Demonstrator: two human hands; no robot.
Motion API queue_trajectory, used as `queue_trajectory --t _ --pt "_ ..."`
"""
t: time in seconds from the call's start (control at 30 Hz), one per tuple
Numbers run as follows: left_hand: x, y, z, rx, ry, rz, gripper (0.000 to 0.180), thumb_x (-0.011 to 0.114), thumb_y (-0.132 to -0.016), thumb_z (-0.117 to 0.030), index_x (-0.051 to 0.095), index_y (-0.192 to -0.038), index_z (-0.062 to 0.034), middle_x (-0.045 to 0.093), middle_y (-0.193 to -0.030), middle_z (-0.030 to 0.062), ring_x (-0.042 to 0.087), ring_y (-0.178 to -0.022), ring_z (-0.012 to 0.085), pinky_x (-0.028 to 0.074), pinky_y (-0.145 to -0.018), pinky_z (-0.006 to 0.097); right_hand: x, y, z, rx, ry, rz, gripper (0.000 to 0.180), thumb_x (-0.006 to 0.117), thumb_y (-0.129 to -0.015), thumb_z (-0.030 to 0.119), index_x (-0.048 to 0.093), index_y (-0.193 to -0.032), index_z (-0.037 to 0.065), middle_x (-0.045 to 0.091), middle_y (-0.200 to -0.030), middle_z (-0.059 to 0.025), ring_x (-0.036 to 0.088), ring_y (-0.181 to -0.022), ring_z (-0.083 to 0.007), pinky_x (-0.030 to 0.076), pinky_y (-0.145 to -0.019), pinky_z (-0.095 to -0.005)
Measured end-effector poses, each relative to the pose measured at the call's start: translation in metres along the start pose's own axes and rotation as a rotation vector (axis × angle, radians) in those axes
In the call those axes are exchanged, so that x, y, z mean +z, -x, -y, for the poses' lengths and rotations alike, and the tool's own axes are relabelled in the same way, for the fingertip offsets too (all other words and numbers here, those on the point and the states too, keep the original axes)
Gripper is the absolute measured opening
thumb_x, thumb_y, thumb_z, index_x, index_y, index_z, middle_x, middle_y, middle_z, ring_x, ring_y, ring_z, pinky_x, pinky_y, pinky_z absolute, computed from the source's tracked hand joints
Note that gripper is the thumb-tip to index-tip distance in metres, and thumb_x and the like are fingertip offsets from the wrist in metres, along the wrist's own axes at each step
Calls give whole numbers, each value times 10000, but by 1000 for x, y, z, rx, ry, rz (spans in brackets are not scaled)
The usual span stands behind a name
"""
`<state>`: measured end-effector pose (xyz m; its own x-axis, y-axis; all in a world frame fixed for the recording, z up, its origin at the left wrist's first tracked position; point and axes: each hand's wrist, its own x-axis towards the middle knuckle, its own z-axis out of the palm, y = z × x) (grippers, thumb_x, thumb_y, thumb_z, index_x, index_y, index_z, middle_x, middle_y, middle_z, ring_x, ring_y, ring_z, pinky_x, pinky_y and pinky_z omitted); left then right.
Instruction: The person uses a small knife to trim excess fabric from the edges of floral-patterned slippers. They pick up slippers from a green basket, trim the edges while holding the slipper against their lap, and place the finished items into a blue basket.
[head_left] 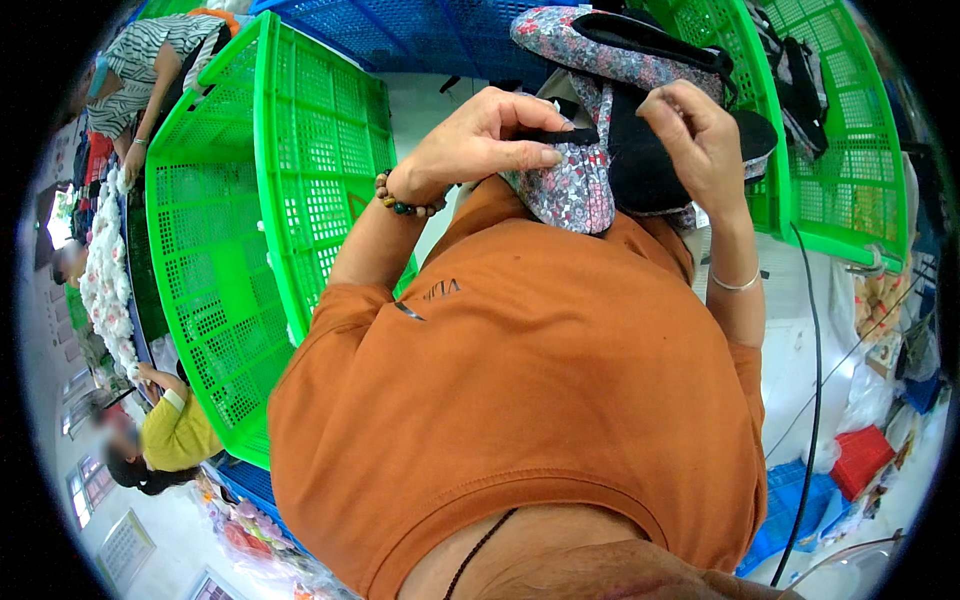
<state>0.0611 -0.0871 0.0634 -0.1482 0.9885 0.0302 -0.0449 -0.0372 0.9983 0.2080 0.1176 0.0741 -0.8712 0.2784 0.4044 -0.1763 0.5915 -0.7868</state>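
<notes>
Up near twelve o'clock, above the orange shirt (540, 400) that fills the middle of the view, both hands work on a floral shoe (575, 185) with a black inside. The left hand (480, 140), wearing a bead bracelet (405, 203) at the wrist, has its thumb and fingers pinched together on a black strap (560, 136) that runs across the shoe's opening. The right hand (700, 135), with a thin silver bangle (735, 285) lower on the forearm, is curled with its fingers closed on the black part of the shoe at about one o'clock; exactly what its fingertips press cannot be told. A second floral shoe (590, 45) lies just beyond, at twelve o'clock, touching the first. At ten o'clock stands a big green plastic crate (300, 170), tilted, with a blue crate (420, 30) behind it at eleven o'clock and another green crate (850, 150) at two o'clock. A black cable (812, 400) hangs down the right side at three to four o'clock, and a small red basket (860, 458) sits at four o'clock. At eight o'clock a person in a yellow top (175, 430) sits well apart, and at ten o'clock near the rim another person in a striped top (150, 70) leans over a heap of white stuff (105, 285).
</notes>
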Motion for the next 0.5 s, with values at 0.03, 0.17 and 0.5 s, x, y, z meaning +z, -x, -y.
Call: queue_trajectory --t 0.03,0.17,0.5 --pt "-1 0 3 -26 36 0 248 669 -818 -86 638 -1034 31 634 -915 11 561 -823 70 455 -748 208 0 1 7 -9 23 48 276 686 -811 267 609 -799 2 505 -689 -93 483 -584 -191 395 -535 -288" --pt "-2 -4 5 -96 142 -66 242 653 -831 -78 627 -1054 10 656 -943 29 580 -854 59 475 -762 205 5 3 16 -75 88 144 391 769 -722 316 580 -867 5 510 -747 -82 489 -594 -174 402 -536 -274" --pt "-10 -16 36 -38 622 -137 141 588 -904 -195 567 -919 -56 647 -964 83 622 -880 143 497 -807 251 24 15 0 257 -249 332 407 791 -707 269 590 -963 23 546 -775 -7 421 -626 -52 358 -535 -196"
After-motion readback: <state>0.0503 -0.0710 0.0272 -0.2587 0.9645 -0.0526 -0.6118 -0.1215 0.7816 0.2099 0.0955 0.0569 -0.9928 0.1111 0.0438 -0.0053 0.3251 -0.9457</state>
